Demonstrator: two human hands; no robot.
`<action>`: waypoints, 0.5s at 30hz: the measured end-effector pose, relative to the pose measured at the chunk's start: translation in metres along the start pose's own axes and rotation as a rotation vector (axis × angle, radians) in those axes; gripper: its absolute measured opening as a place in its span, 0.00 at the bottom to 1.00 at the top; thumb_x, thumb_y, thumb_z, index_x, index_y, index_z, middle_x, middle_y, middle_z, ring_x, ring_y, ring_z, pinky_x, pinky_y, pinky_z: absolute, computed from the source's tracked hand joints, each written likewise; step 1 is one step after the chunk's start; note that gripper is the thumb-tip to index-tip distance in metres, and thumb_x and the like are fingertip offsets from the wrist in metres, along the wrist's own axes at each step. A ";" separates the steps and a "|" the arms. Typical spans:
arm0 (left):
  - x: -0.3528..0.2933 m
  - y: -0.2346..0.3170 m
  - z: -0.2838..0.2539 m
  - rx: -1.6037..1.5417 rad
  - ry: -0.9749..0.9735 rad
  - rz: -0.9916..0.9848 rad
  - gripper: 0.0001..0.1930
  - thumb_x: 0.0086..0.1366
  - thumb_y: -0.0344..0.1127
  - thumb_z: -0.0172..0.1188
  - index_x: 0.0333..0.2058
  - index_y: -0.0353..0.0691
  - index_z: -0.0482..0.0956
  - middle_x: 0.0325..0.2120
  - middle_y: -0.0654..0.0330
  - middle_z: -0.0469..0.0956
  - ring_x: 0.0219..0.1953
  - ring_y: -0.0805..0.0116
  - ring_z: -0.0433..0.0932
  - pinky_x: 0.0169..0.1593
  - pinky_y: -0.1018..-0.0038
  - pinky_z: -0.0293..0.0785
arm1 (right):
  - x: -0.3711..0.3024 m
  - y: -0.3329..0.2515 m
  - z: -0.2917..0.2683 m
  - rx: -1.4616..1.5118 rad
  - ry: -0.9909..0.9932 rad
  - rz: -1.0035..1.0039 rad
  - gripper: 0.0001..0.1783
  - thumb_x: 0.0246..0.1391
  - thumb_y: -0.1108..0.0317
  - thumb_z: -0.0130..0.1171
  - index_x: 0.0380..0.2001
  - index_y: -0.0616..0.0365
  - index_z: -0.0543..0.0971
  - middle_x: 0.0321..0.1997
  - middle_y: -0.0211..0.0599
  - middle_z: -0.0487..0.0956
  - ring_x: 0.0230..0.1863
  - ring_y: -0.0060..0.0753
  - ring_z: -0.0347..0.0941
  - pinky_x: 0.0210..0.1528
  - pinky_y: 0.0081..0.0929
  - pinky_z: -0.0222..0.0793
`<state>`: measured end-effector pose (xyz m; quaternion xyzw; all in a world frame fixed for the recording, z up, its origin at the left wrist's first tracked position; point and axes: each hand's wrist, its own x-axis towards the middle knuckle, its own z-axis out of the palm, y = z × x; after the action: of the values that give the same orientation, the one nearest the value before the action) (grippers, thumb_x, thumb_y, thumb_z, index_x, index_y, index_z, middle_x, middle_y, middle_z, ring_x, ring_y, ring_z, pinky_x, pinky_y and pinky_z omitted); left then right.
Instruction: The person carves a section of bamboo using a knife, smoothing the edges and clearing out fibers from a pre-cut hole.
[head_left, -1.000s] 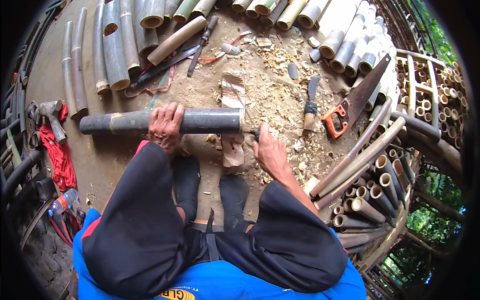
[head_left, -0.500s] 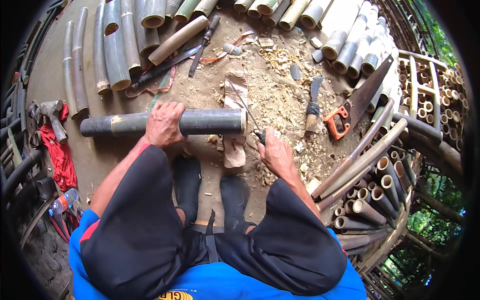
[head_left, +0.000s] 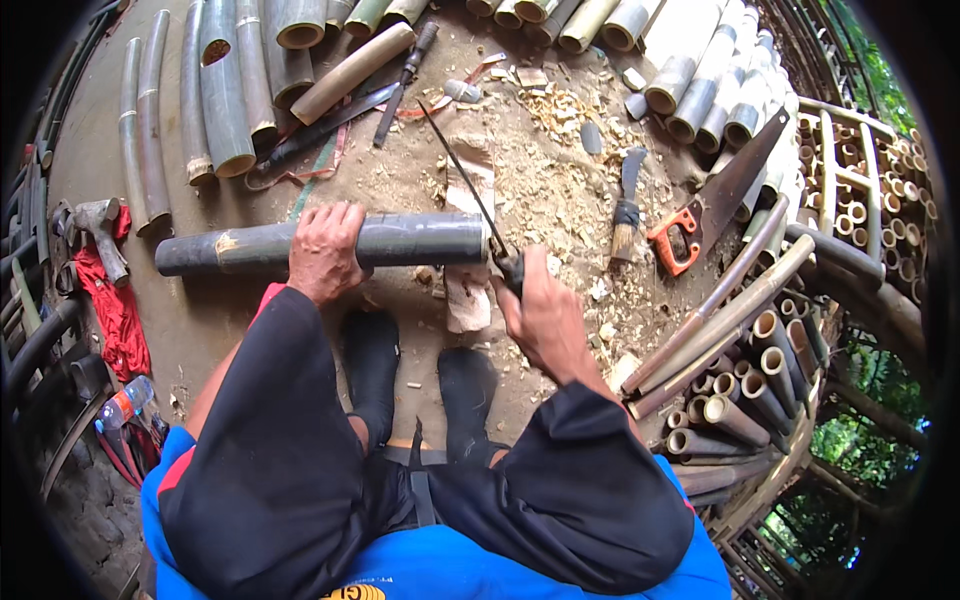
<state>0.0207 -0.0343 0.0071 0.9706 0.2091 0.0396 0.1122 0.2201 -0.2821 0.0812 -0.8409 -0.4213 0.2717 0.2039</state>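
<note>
A thick dark bamboo tube (head_left: 425, 240) lies crosswise in front of my feet. My left hand (head_left: 328, 250) is wrapped over it left of its middle, pressing it from above. The tube's right end rests over a pale wooden block (head_left: 468, 308). In my right hand (head_left: 548, 325), just beyond that end, is the dark handle of a thin, long-bladed tool, perhaps a knife (head_left: 462, 170). Its narrow blade points up and left, passing close to the tube's cut rim; whether it touches cannot be told.
Right of the wood shavings lie a short cleaver-like knife (head_left: 628, 205) and an orange-handled handsaw (head_left: 690, 230). Bamboo tubes (head_left: 228, 120) line the far side, with more stacked at the right (head_left: 770, 370). A chisel (head_left: 405, 85), hammer (head_left: 100, 235) and bottle (head_left: 128, 400) lie leftward.
The thin blade has swung up and away, its tip now farther out beyond the tube. My right hand has turned and shifted slightly; my left hand stays on the bamboo tube.
</note>
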 end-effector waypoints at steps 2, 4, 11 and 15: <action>0.002 0.003 0.001 -0.002 -0.008 0.006 0.26 0.40 0.34 0.72 0.41 0.42 0.74 0.38 0.56 0.77 0.47 0.54 0.79 0.55 0.60 0.73 | -0.005 -0.016 -0.015 0.057 0.307 -0.261 0.20 0.64 0.62 0.66 0.50 0.63 0.71 0.30 0.51 0.79 0.25 0.57 0.80 0.26 0.46 0.76; 0.007 0.005 0.001 0.006 -0.023 -0.006 0.27 0.40 0.34 0.72 0.42 0.42 0.74 0.38 0.56 0.77 0.47 0.54 0.79 0.54 0.60 0.73 | -0.004 -0.009 -0.008 0.150 0.522 -0.470 0.20 0.64 0.63 0.67 0.50 0.65 0.72 0.30 0.50 0.79 0.24 0.52 0.81 0.24 0.44 0.76; 0.013 0.007 -0.002 -0.004 -0.053 0.006 0.32 0.41 0.39 0.78 0.46 0.41 0.74 0.43 0.54 0.77 0.52 0.53 0.78 0.57 0.58 0.72 | -0.004 0.048 0.011 -0.058 -0.003 0.125 0.22 0.68 0.59 0.62 0.48 0.63 0.65 0.28 0.60 0.81 0.31 0.70 0.81 0.31 0.56 0.75; 0.034 0.012 -0.026 -0.082 -0.316 0.014 0.38 0.39 0.43 0.82 0.49 0.40 0.71 0.47 0.52 0.76 0.57 0.50 0.75 0.59 0.55 0.71 | -0.014 0.018 -0.012 0.188 0.222 -0.005 0.22 0.66 0.65 0.65 0.54 0.65 0.70 0.34 0.61 0.81 0.34 0.71 0.80 0.32 0.53 0.74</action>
<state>0.0532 -0.0254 0.0365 0.9608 0.1805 -0.1040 0.1829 0.2317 -0.3049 0.0836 -0.8419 -0.3712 0.2148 0.3276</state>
